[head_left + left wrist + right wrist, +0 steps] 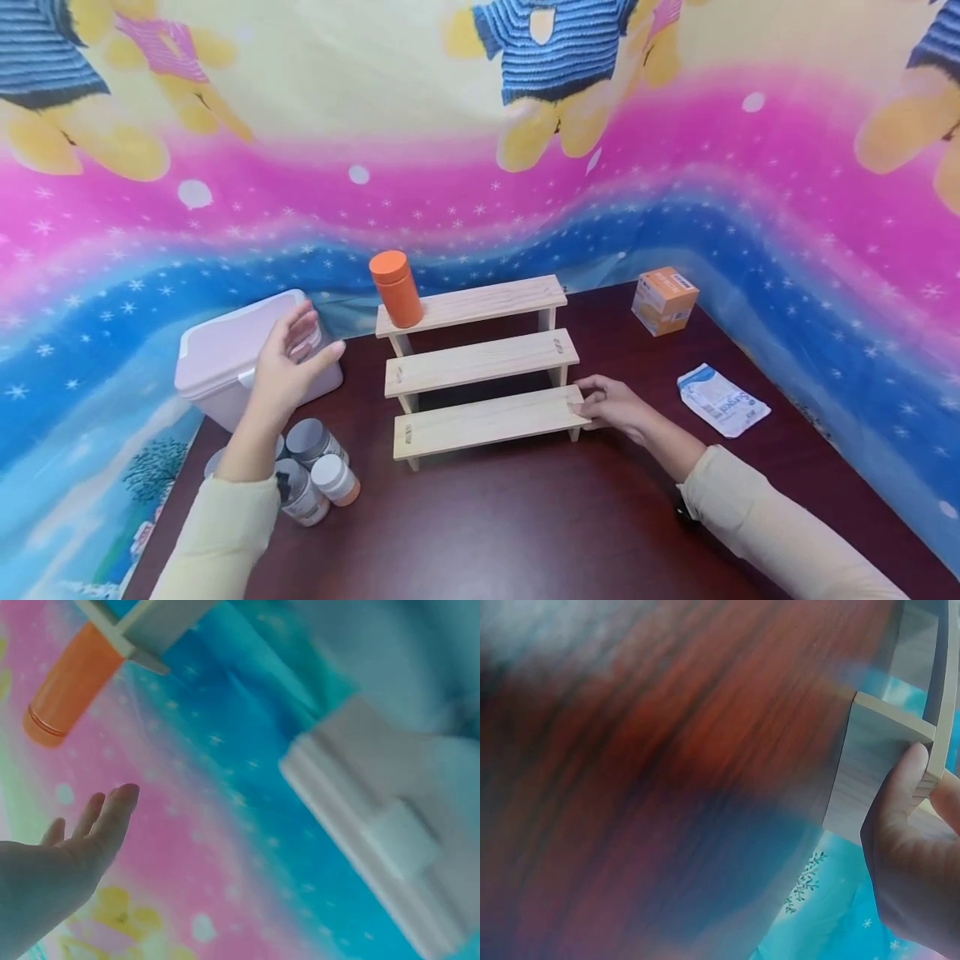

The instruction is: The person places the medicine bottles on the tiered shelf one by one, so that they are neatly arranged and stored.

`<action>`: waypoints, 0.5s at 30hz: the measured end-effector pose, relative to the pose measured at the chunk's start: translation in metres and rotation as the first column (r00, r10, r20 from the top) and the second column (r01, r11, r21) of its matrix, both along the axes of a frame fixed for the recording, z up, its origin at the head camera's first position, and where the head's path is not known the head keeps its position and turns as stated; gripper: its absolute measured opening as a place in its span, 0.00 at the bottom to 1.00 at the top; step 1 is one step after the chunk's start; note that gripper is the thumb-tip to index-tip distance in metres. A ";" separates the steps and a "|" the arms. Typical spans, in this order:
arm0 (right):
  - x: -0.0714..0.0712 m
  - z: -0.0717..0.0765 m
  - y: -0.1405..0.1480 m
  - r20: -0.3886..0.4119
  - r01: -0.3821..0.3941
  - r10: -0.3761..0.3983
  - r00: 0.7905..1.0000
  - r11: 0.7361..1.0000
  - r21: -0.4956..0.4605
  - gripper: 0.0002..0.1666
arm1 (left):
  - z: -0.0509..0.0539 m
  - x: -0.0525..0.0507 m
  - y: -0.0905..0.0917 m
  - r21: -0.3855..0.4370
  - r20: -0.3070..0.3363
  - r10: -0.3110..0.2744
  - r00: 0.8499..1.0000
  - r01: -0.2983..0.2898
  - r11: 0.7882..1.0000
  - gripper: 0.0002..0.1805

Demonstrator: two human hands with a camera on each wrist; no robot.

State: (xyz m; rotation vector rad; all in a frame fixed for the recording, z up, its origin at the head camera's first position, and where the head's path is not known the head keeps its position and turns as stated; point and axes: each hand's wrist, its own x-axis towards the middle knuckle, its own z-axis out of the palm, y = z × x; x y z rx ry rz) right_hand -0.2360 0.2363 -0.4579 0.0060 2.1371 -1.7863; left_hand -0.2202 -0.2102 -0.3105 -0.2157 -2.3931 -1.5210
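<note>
A three-step wooden rack (480, 363) stands on the dark table, and an orange bottle (402, 293) is upright at the left end of its top step. My right hand (617, 408) grips the right end of the lowest step; in the right wrist view the thumb of that hand (915, 862) lies against the wood near a rack leg (877, 761). Raised left of the rack, in front of the lidded box, my left hand (288, 362) holds nothing, its fingers apart. The left wrist view has this hand (67, 862) near the orange bottle (71, 686), not touching it.
The pale lidded box (225, 342) sits at the back left. Several jars, one a white-capped jar (336, 479), stand together at the left, partly behind my left forearm. An orange-and-white carton (664, 302) and a white-and-blue packet (722, 400) lie to the right on the table (510, 525).
</note>
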 end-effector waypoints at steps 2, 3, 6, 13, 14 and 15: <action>-0.001 0.002 0.001 -0.001 -0.007 0.007 1.000 1.000 0.007 0.34 | -0.008 0.011 -0.009 -0.014 -0.010 0.040 0.999 -0.041 0.999 0.39; -0.001 0.002 0.001 -0.002 -0.011 0.011 1.000 1.000 0.011 0.34 | -0.011 0.016 -0.013 -0.030 -0.014 0.066 0.998 -0.066 0.997 0.38; -0.002 0.002 0.003 0.004 -0.005 0.005 1.000 1.000 0.023 0.33 | -0.015 0.030 -0.024 -0.078 -0.013 0.125 0.992 -0.126 0.989 0.35; -0.002 0.002 0.002 0.001 -0.033 0.033 0.999 0.999 0.024 0.34 | -0.024 0.055 -0.046 -0.182 0.035 0.222 0.975 -0.212 0.960 0.35; -0.002 0.003 0.002 0.004 -0.033 0.033 0.999 0.999 0.022 0.34 | -0.026 0.059 -0.049 -0.188 0.046 0.237 0.970 -0.225 0.956 0.35; -0.002 0.003 0.001 0.002 -0.036 0.036 0.999 0.999 0.021 0.34 | -0.027 0.062 -0.051 -0.191 0.060 0.251 0.966 -0.236 0.953 0.35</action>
